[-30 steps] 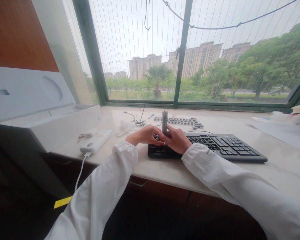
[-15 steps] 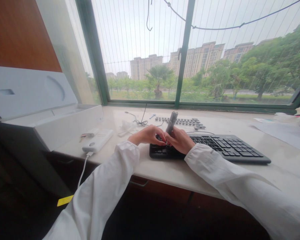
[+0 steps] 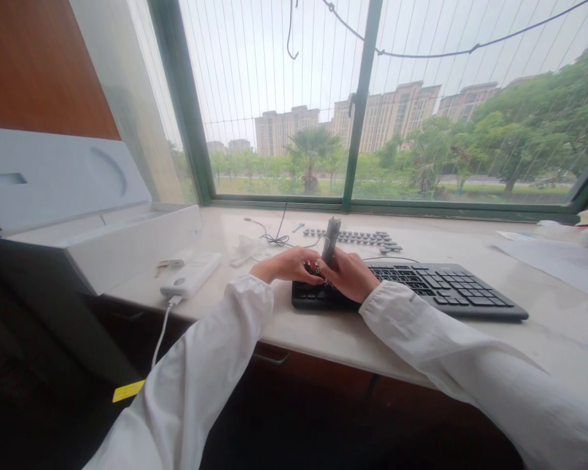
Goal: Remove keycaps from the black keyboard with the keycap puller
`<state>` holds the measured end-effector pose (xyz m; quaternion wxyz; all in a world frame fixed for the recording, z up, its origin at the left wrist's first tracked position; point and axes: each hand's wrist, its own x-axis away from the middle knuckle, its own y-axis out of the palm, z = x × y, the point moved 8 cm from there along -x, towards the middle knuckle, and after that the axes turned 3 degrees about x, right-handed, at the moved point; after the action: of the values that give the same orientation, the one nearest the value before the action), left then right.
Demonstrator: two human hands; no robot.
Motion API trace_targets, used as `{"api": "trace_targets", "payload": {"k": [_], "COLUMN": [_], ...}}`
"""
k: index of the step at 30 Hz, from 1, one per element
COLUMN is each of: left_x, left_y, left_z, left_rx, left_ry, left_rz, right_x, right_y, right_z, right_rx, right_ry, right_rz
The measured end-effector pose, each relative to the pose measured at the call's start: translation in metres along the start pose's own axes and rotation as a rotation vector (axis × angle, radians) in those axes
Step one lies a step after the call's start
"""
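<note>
My right hand is closed around a dark grey tool, whose thick handle sticks up from the fist; its lower end is hidden between my hands. Over the left part of a black keyboard, my left hand curls its thumb and fingertips together close to the tool's low end. Whatever sits in those fingertips is too small to make out. Some key places near my hands look bare, while the right side of the keyboard has its keycaps on. Rows of loose keycaps lie behind the keyboard.
A coiled black cable, a small blue item and a crumpled clear bag lie behind my left hand. Left stand a white power bank with a cable and an open white box. Papers lie right.
The upper end of the tool has tipped a little to the left, along with my right hand. My left hand stays at nearly the same spot.
</note>
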<state>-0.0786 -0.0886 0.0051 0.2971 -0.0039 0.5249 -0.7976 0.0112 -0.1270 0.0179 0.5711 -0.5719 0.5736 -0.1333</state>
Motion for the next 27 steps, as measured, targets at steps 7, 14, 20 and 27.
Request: {"api": "trace_targets", "payload": {"k": [7,14,20,27], "left_x": [-0.002,0.001,0.003,0.005], "left_y": [0.000,-0.002,-0.004,-0.006], "left_z": [0.006,0.003,0.007,0.003], "left_rx": [-0.013,0.024,0.024,-0.045], "left_ry": [0.041,0.025,0.030,-0.051], "left_rz": [-0.001,0.004,0.027,0.058], "right_x": [0.001,0.001,0.001,0.008], "right_y": [0.001,0.004,0.005,0.004], "right_z": [-0.007,0.000,0.004,-0.009], "right_rx": [-0.006,-0.111,-0.078,0.020], "right_ry": [-0.078,-0.016,0.032,-0.108], "right_rz": [-0.046,-0.078,-0.048,0.030]}}
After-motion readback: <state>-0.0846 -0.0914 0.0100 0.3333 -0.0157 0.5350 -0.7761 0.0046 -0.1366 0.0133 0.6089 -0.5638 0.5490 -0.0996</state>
